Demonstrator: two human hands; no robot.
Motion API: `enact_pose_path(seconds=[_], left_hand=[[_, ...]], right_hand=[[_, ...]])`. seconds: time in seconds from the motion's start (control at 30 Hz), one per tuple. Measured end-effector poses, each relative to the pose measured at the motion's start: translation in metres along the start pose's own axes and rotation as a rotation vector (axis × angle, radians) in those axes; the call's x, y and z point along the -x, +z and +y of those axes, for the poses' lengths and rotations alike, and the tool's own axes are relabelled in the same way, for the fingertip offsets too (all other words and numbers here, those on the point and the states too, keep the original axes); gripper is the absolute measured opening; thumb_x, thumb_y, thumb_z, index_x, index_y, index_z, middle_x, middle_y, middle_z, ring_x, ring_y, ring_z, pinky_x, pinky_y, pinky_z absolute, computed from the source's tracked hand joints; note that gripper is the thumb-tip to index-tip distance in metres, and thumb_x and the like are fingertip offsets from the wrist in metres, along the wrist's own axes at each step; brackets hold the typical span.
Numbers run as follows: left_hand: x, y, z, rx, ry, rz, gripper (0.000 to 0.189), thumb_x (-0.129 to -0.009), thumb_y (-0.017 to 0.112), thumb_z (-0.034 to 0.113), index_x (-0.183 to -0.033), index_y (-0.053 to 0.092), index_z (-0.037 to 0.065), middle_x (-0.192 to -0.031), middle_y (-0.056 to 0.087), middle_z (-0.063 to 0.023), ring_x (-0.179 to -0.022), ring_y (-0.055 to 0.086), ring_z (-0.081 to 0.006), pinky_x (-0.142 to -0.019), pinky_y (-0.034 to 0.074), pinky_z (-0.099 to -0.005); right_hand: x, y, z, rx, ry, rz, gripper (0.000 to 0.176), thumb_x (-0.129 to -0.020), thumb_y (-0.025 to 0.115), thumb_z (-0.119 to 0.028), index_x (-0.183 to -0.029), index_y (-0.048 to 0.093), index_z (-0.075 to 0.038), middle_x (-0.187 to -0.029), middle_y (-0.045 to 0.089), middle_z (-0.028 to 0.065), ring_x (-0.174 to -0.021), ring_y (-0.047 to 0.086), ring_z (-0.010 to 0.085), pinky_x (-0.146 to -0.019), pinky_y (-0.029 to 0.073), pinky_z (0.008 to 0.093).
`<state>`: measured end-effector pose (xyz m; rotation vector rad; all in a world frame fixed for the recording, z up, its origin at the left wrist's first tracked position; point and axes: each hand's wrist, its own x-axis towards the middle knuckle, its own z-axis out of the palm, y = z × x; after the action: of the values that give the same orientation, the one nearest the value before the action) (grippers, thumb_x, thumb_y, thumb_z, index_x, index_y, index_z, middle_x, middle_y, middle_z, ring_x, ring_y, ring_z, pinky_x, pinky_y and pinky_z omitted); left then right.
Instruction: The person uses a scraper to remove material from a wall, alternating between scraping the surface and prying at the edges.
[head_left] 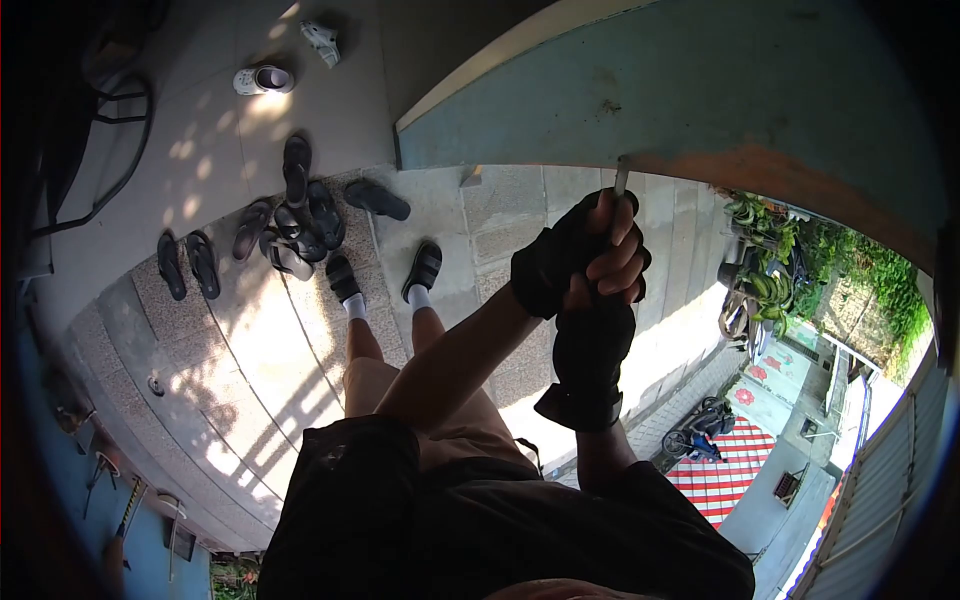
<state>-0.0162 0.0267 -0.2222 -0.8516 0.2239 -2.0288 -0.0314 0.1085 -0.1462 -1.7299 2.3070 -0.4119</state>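
Both my hands are raised and closed, one against the other, and each wears a black fingerless glove. My left hand (575,245) is the upper one, its fingers wrapped round a tool with a thin grey metal shaft (621,178). Just below, my right hand (598,335) grips in line with it; the tool's handle is hidden inside the fists. The shaft's tip meets the lower edge of a blue-green painted panel (560,110) overhead. Beside the tip, a reddish-brown patch (780,175) runs along that edge where the paint differs.
Several dark sandals (325,215) lie on the paved floor near my feet, with a white clog (263,80) farther off. A dark metal-framed chair (125,150) stands at the left. Potted plants (765,285) and a parked motorcycle (698,430) are at the right.
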Motion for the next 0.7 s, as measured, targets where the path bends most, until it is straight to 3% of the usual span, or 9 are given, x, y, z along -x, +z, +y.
enact_pose_path(seconds=[0.1,0.27,0.33,0.37,0.5,0.57,0.6,0.63,0.7], left_hand=[[-0.007,0.009,-0.005,0.042,0.008,0.020,0.040,-0.104,0.026,0.042,-0.092,0.046,0.010,-0.057,0.046,-0.0001,-0.054,0.051,-0.0149,-0.063,0.052,-0.0375],[-0.018,0.012,-0.008,0.001,-0.003,-0.064,0.040,-0.104,0.025,0.042,-0.091,0.046,0.010,-0.056,0.045,-0.0003,-0.054,0.051,-0.0150,-0.063,0.052,-0.0376],[-0.009,-0.008,-0.002,0.024,0.049,-0.032,0.041,-0.104,0.025,0.042,-0.091,0.046,0.010,-0.057,0.044,0.0001,-0.055,0.051,-0.0142,-0.064,0.052,-0.0374],[0.001,-0.015,0.003,0.023,0.092,0.061,0.041,-0.104,0.025,0.042,-0.091,0.046,0.010,-0.057,0.044,0.0009,-0.054,0.051,-0.0136,-0.064,0.052,-0.0370],[0.012,-0.018,0.009,0.031,0.098,0.086,0.041,-0.104,0.024,0.042,-0.091,0.046,0.011,-0.057,0.044,0.0013,-0.054,0.050,-0.0134,-0.064,0.052,-0.0369],[0.005,-0.002,0.003,0.077,0.093,0.107,0.041,-0.104,0.023,0.042,-0.090,0.046,0.011,-0.057,0.044,0.0012,-0.054,0.050,-0.0134,-0.064,0.052,-0.0369],[-0.004,0.008,-0.001,0.020,0.044,0.025,0.041,-0.104,0.023,0.043,-0.090,0.046,0.011,-0.057,0.044,0.0011,-0.054,0.050,-0.0135,-0.064,0.052,-0.0370],[-0.012,0.013,-0.005,-0.035,-0.002,-0.053,0.041,-0.104,0.023,0.043,-0.090,0.045,0.011,-0.057,0.045,0.0010,-0.053,0.051,-0.0136,-0.064,0.051,-0.0371],[-0.014,0.011,-0.013,0.001,0.000,-0.052,0.042,-0.103,0.023,0.044,-0.090,0.044,0.011,-0.056,0.044,0.0010,-0.052,0.050,-0.0138,-0.063,0.051,-0.0372]], right_hand=[[-0.002,-0.012,-0.005,-0.182,0.103,-0.053,0.022,-0.092,0.059,-0.014,-0.111,0.059,-0.003,-0.092,0.066,0.0186,-0.083,0.068,0.0319,-0.066,0.052,0.0386],[-0.006,-0.010,0.005,-0.123,-0.034,0.138,0.018,-0.092,0.057,-0.014,-0.106,0.061,-0.004,-0.083,0.066,0.0170,-0.077,0.067,0.0326,-0.063,0.051,0.0392],[-0.008,0.002,0.020,-0.113,0.046,-0.084,0.020,-0.095,0.056,-0.011,-0.112,0.057,-0.001,-0.084,0.059,0.0057,-0.067,0.055,0.0090,-0.056,0.043,0.0251],[-0.010,0.008,0.021,-0.114,0.047,-0.082,0.020,-0.095,0.056,-0.011,-0.112,0.057,-0.001,-0.084,0.059,0.0057,-0.067,0.055,0.0090,-0.056,0.043,0.0251],[-0.012,0.016,0.004,-0.112,0.046,-0.136,0.023,-0.095,0.056,-0.015,-0.113,0.057,-0.001,-0.089,0.064,0.0129,-0.078,0.061,0.0224,-0.068,0.048,0.0354],[-0.011,0.006,-0.004,-0.042,-0.094,0.033,0.019,-0.091,0.058,-0.013,-0.108,0.061,-0.005,-0.085,0.065,0.0171,-0.079,0.066,0.0331,-0.064,0.050,0.0390],[-0.002,0.002,0.006,-0.196,0.093,-0.002,0.022,-0.091,0.058,-0.012,-0.112,0.060,-0.004,-0.091,0.066,0.0159,-0.085,0.067,0.0313,-0.070,0.051,0.0375],[-0.001,-0.006,0.000,-0.139,-0.054,0.093,0.028,-0.094,0.057,-0.011,-0.120,0.055,0.001,-0.096,0.064,0.0073,-0.087,0.061,0.0124,-0.070,0.050,0.0270],[-0.003,-0.009,0.008,-0.176,0.004,0.089,0.027,-0.094,0.057,-0.010,-0.118,0.056,0.003,-0.100,0.064,0.0080,-0.089,0.061,0.0137,-0.073,0.051,0.0275]])
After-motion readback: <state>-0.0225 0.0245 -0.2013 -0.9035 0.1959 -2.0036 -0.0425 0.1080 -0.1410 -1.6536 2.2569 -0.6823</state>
